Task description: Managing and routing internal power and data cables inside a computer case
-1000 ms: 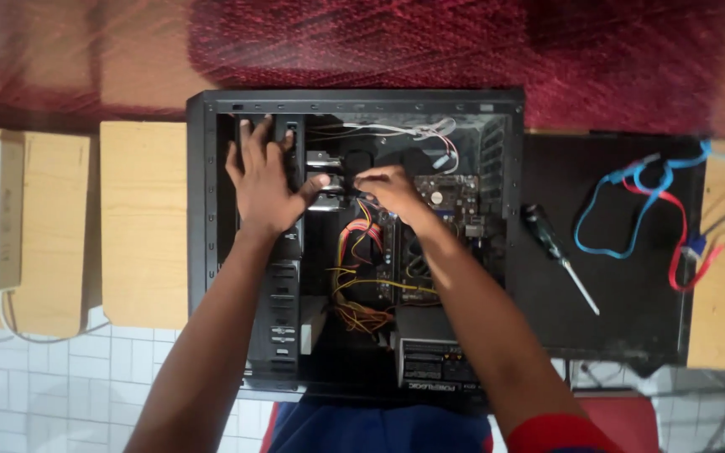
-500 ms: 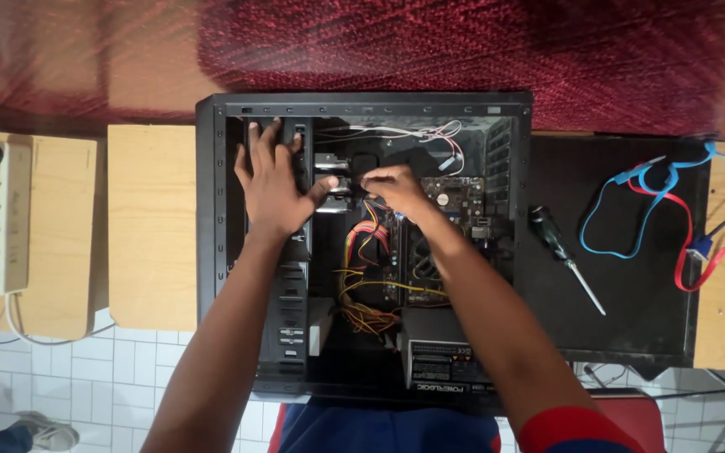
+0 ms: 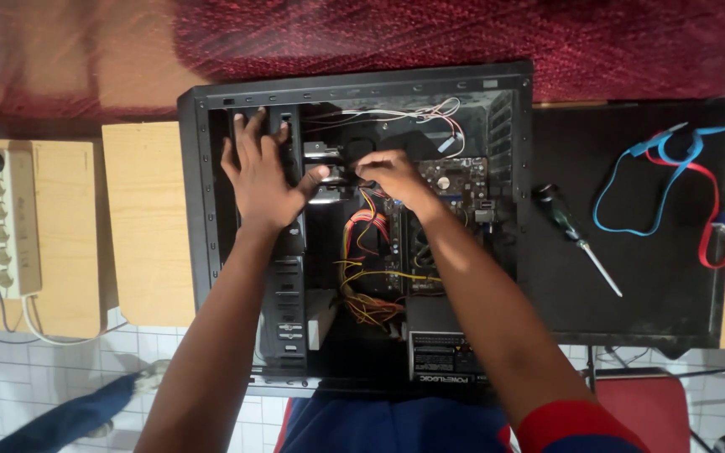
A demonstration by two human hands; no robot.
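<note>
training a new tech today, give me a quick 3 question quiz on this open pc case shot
1. True or false: the screwdriver is in the person's right hand.
2. Which lies on the black panel right of the computer case?
A. blue and red cables
B. a hammer
C. a keyboard
3. Where does the left hand rest?

Key
1. False: it lies on the black panel, untouched.
2. A
3. Flat on the drive bay frame at the case's left side, thumb toward the part the right hand fingers.
</note>
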